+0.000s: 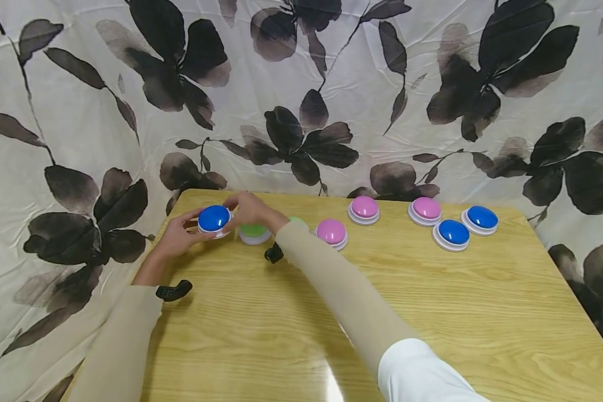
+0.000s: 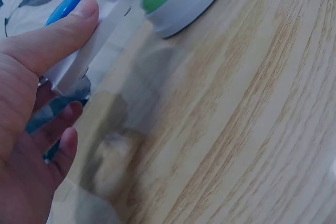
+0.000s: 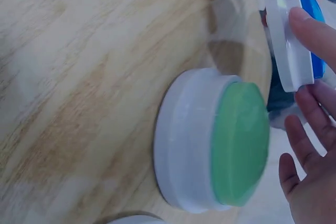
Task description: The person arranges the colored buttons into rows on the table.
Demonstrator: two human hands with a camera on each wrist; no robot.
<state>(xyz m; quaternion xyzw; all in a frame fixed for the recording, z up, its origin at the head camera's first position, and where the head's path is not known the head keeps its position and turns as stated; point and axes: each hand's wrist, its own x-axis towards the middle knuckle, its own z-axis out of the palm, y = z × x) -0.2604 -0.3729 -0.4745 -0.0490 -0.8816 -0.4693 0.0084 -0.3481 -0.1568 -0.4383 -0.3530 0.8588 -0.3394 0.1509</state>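
A blue dome push button with a white base (image 1: pixel 214 218) is held off the table at its far left corner. My left hand (image 1: pixel 177 239) grips its left side, thumb on the white rim in the left wrist view. From the opposite side my right hand (image 1: pixel 250 211) pinches the same rim, its thumb (image 3: pixel 310 27) showing in the right wrist view while its lower fingers stay loose. Just right of the held button, a green push button (image 3: pixel 241 142) stands on the table, partly covered by my right hand in the head view. A second green button (image 1: pixel 297 221) is mostly hidden behind the right wrist.
Pink buttons (image 1: pixel 331 231) (image 1: pixel 364 207) (image 1: pixel 426 209) stand along the back of the wooden table (image 1: pixel 241 335). Two blue buttons (image 1: pixel 453 233) (image 1: pixel 482 218) are at the back right. A flower-patterned cloth (image 1: pixel 301 72) hangs behind and at the sides.
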